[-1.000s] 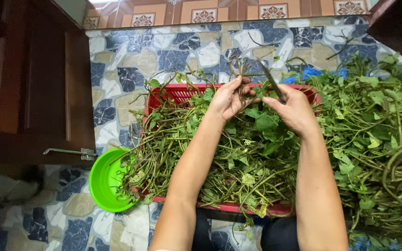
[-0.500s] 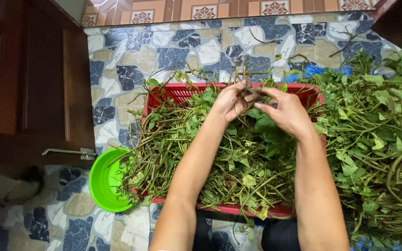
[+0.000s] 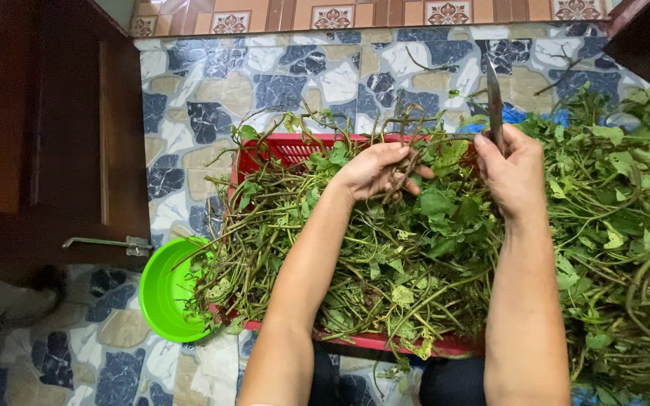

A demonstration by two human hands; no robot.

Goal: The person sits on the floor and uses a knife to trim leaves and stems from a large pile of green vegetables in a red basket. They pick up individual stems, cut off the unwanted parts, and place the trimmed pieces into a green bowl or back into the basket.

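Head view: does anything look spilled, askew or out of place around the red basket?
The leafy vines overflow the red basket, with stems trailing over its left rim above the green bowl. Another heap of greens lies on the tiled floor to the right. The right hand holds a knife pointing up.

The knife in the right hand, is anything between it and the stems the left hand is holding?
Nothing visible. The knife points up from the right hand, beside the stems gripped by the left hand, with only loose leaves between.
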